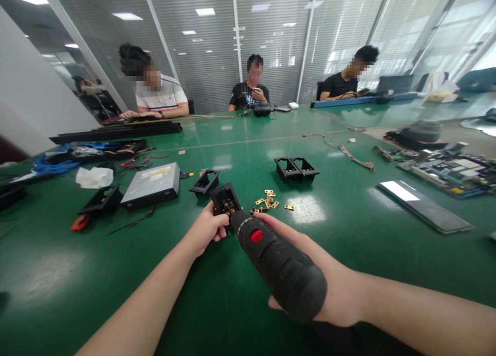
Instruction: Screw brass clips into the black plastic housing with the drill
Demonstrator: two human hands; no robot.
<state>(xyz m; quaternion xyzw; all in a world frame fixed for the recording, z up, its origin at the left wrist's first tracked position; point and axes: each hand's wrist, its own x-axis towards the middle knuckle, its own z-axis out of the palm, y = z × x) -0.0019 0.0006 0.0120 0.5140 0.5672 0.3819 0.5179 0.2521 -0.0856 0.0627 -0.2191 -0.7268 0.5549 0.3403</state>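
— Nearest the lens, what is that?
— One black electric screwdriver point(279, 265) with a red switch. The right hand point(337, 294) is clenched round its body. Its tip sits in a black plastic bracket point(223, 196), which the left hand point(207, 231) grasps from the near side. The bracket is down on the green tabletop point(232, 304), a little in from the near edge.
— How far along does the work look?
— Partway, I judge. Something brass shows inside the held bracket at the tip, and small brass plates point(269, 200) lie loose just beside it, unfitted.
— Can you count them?
— At least six; they overlap, so I cannot be exact. There are five brackets. One is in hand and a loose bracket point(204, 182) sits just behind it. A pair of brackets point(296, 168) stands side by side nearer the far edge. The fifth bracket point(101, 200) is toward the left edge, beside one silver optical drive point(152, 185). Whether those four carry plates, I cannot tell.
— Is anyone else there?
— Three people point(248, 95) sit along the far edge, well apart from these hands.
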